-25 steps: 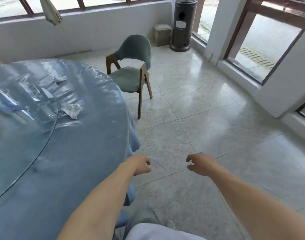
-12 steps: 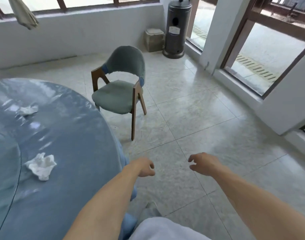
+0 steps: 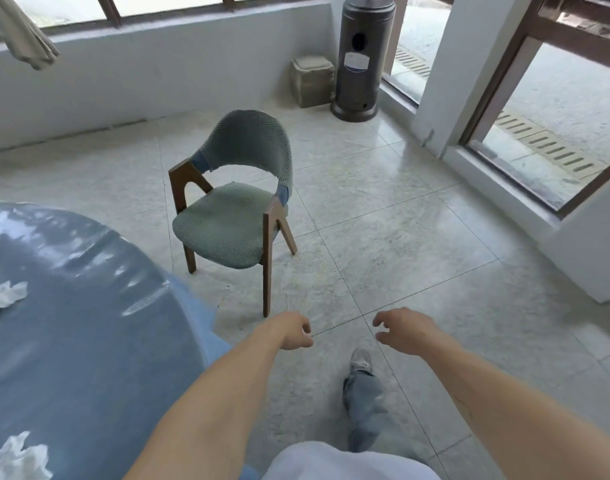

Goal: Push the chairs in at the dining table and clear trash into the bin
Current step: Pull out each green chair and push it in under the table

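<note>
Two bare forearms reach forward over a pale tiled floor [image 3: 417, 244], with the left hand [image 3: 291, 330] and the right hand [image 3: 402, 330] side by side and apart; both hold nothing, their fingers loosely curled and hanging downward. One chair [image 3: 234, 216], with a grey-green fabric seat and curved back on a dark wooden frame, stands upright on the floor ahead of the hands, pulled away from the table [image 3: 71, 323] with a gap of floor between its seat and the table's edge; its open seat faces toward the table. Neither hand touches the chair. The round table, at lower left, is covered with a blue cloth under a glossy clear sheet. Two crumpled white tissues lie on it: one tissue near the left edge of view [image 3: 3, 296], a second tissue at the bottom left corner [image 3: 17, 459]. A trouser leg and grey shoe [image 3: 360, 360] are planted on the floor between the two forearms. Against the far wall stand a tall dark cylindrical heater [image 3: 360, 60] and, just beside it, a small beige box [image 3: 312, 79]
</note>
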Demonstrator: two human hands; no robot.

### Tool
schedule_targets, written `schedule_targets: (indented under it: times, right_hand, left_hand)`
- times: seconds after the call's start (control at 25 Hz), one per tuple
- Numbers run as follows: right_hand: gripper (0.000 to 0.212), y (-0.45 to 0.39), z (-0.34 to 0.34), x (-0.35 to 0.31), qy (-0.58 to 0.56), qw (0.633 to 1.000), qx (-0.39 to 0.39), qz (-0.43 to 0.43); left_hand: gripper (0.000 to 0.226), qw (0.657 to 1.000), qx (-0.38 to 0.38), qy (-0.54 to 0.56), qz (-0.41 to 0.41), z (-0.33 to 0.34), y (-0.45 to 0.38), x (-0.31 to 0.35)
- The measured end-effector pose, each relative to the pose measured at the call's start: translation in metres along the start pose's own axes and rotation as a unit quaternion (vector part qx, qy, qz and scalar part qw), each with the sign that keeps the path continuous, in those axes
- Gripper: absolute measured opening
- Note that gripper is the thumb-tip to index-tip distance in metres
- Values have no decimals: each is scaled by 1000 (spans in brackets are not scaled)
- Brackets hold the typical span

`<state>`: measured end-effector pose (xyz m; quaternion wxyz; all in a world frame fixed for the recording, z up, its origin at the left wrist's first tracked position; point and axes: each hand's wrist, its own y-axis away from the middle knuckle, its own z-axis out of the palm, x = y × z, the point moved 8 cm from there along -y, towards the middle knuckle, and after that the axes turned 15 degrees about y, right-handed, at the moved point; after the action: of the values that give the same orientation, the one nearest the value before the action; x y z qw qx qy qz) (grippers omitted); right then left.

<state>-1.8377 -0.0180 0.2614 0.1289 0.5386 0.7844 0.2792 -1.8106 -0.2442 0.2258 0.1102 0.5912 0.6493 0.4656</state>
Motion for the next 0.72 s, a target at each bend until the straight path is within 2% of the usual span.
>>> schedule_targets:
  times: [0.4,0.72]
  right_hand:
    - [38,-211,-157,110,46,998,18,-44]
    - [37,-354,-261,134,50,996,19,-73]
  left_hand:
    - [49,998,32,57,-28,-189,-154,85]
    - [50,997,51,54,-34,-317,-256,96]
